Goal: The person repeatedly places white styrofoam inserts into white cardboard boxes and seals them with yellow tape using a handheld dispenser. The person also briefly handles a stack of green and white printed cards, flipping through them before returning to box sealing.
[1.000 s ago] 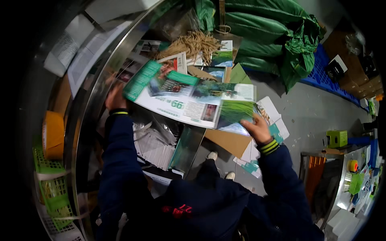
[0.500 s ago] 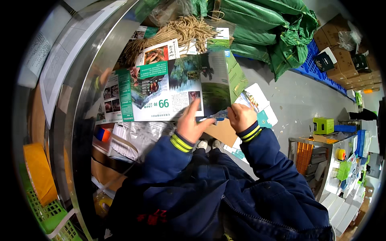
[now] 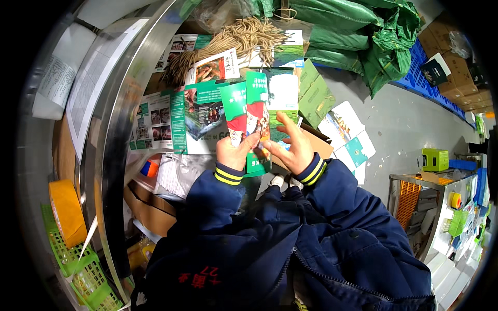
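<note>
My left hand [image 3: 231,152] grips a folded printed card [image 3: 256,114], green with red and brown food pictures, its thumb across the front. The card stands up in narrow panels over a larger printed sheet [image 3: 202,111] lying flat. I cannot tell whether the two are joined. My right hand [image 3: 294,149] is just right of the card, palm turned toward it, fingers apart. Its thumb comes close to the card's edge; whether they touch is unclear. Behind the card lies a bundle of beige cord [image 3: 233,44], with a food-picture card [image 3: 212,66] before it.
A metal-edged table [image 3: 115,119] runs along my left, with an orange tape roll [image 3: 67,212] and a green basket [image 3: 88,280]. Green sacks [image 3: 342,31] lie at the far side. Flat cartons [image 3: 353,137] are on the floor at right. A shelf [image 3: 436,197] stands farther right.
The wide sheet held in both hands now shows narrow green panels upright in my left hand. My right hand has let go, its fingers spreading. The view has shifted slightly.
</note>
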### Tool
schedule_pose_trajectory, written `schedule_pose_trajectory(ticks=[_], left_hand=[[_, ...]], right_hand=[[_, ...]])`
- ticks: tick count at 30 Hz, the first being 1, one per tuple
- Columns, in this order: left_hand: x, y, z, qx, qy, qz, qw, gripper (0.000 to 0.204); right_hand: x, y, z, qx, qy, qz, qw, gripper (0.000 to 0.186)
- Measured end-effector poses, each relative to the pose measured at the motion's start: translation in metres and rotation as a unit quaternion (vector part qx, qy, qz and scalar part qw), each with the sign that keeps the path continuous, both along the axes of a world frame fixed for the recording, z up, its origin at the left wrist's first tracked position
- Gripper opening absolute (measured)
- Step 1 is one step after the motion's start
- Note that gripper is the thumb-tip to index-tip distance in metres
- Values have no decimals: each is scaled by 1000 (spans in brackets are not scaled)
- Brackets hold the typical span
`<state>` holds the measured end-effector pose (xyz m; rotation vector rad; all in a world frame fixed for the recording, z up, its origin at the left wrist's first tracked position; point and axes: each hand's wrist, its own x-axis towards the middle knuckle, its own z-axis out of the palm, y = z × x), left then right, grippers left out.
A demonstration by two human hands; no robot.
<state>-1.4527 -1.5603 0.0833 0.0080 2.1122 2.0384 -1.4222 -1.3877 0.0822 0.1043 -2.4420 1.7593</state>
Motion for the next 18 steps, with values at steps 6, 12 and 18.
schedule_pose_trajectory(ticks=[6,12,18], left_hand=[[-1,-6,-7,1,26,-47,999,31],[-3,-7,-6,133,-64,-58,987,34],[-15,-24,-21,74,-87,-21,993,37]], right_hand=[[-13,-6,-23,-147,-85,46,984,80],[-18,-5,-20,-210,-101,86,968,70],[-27,38,-20,36,48,-144,988,53]])
